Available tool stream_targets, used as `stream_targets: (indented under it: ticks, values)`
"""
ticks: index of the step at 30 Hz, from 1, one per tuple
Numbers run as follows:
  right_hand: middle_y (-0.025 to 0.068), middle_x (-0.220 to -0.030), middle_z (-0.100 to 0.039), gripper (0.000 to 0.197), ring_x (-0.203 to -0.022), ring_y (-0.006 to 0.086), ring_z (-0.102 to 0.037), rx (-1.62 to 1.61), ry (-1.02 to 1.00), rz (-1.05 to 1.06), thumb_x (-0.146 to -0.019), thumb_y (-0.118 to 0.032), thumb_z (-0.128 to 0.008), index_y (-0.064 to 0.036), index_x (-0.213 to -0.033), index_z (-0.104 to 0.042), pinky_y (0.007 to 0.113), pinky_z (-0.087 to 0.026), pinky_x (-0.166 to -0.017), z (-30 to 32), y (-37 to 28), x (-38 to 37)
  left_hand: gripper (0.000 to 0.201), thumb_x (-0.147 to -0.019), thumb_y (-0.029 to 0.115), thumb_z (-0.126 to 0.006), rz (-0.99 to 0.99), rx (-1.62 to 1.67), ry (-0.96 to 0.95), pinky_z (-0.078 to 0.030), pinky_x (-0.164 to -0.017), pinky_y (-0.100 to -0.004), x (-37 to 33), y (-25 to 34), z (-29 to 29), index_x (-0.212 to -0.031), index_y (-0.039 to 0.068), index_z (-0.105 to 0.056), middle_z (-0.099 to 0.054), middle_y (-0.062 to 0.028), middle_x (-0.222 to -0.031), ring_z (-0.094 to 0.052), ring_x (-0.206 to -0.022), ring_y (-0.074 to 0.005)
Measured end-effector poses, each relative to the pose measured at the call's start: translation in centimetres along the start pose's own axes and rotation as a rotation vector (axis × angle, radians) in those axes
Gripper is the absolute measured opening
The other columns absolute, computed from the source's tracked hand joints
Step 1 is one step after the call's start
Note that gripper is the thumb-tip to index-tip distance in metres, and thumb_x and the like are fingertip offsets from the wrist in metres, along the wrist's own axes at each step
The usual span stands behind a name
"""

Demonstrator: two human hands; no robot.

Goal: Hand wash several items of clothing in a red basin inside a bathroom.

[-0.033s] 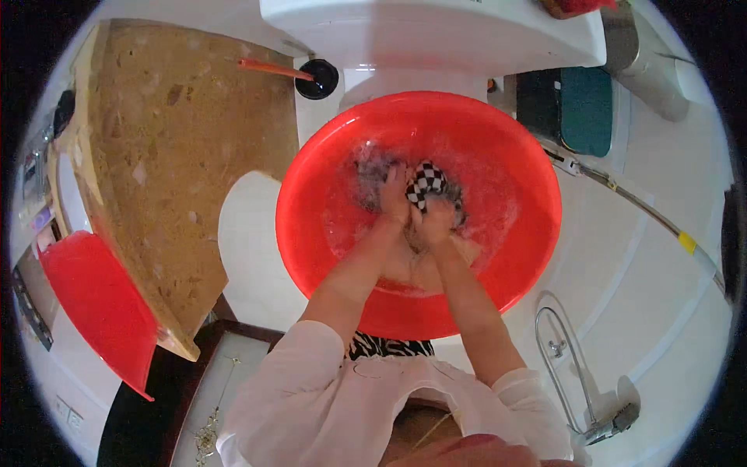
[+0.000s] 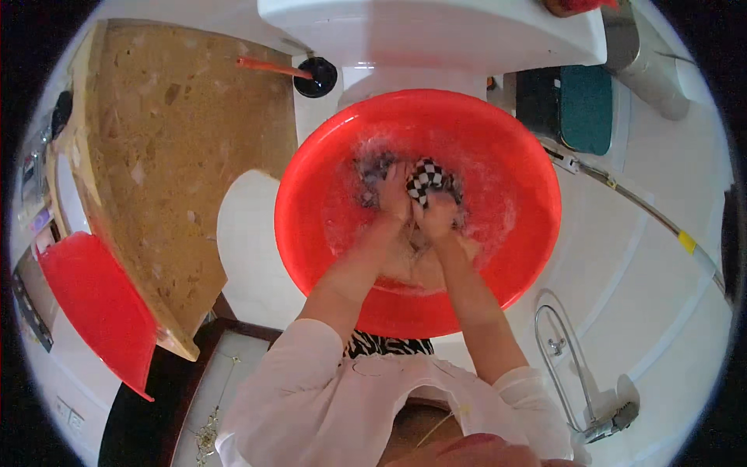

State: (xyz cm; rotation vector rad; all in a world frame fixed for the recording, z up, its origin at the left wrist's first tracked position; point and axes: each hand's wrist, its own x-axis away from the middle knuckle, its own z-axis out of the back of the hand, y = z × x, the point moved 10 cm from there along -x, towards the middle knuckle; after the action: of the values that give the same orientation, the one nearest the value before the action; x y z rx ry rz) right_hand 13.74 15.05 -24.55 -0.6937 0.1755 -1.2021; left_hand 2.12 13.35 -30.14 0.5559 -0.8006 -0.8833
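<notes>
A black-and-white checkered cloth (image 2: 426, 180) is bunched up in sudsy water inside a large red basin (image 2: 529, 257). My right hand (image 2: 439, 214) is closed around its lower part. Pressed against its left side is my left hand (image 2: 394, 196), whose fingers point away from me and hold the wet fabric; their tips are partly lost in foam. Dark wet fabric (image 2: 372, 177) floats left of that hand, and I cannot tell whether it belongs to the same piece. Beneath my wrists lies a beige thing (image 2: 424, 272), half under water, its kind unclear.
Behind the basin stands a white toilet (image 2: 436, 39), with a black plunger (image 2: 315, 78) to its left. A brown stone-patterned counter (image 2: 194, 132) fills the left side. On the right are a shower hose (image 2: 638, 202) and a chrome shower head (image 2: 615, 423).
</notes>
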Motion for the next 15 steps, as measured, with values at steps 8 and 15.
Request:
stream_targets:
  ticks: [8, 15]
  values:
    - [0.023, -0.082, -0.066, 0.04, -0.079, 0.0425, -0.064, 0.039, 0.022, -0.222, -0.079, -0.04, -0.063, -0.0023, -0.092, -0.069, 0.051, -0.051, -0.073, 2.2, 2.8, -6.9, 0.046, -0.071, 0.017, -0.068, -0.071, -0.479, -0.134, -0.046, -0.078, -0.0519, -0.6, 5.7, 2.1, -0.113, 0.004, -0.055, -0.058, -0.0167, -0.11, -0.054, -0.107, -0.0339]
    - [0.0221, -0.091, -0.063, 0.042, -0.092, 0.0404, -0.061, -0.123, 0.243, -0.049, -0.07, -0.024, -0.073, -0.0053, -0.107, -0.062, 0.046, -0.048, -0.082, 14.6, 2.8, -6.8, 0.044, -0.078, 0.034, -0.075, -0.282, -0.003, 0.082, -0.042, -0.081, -0.0428, 3.6, 10.5, 14.0, -0.102, 0.002, -0.056, -0.057, -0.0148, -0.101, -0.051, -0.101, -0.0337]
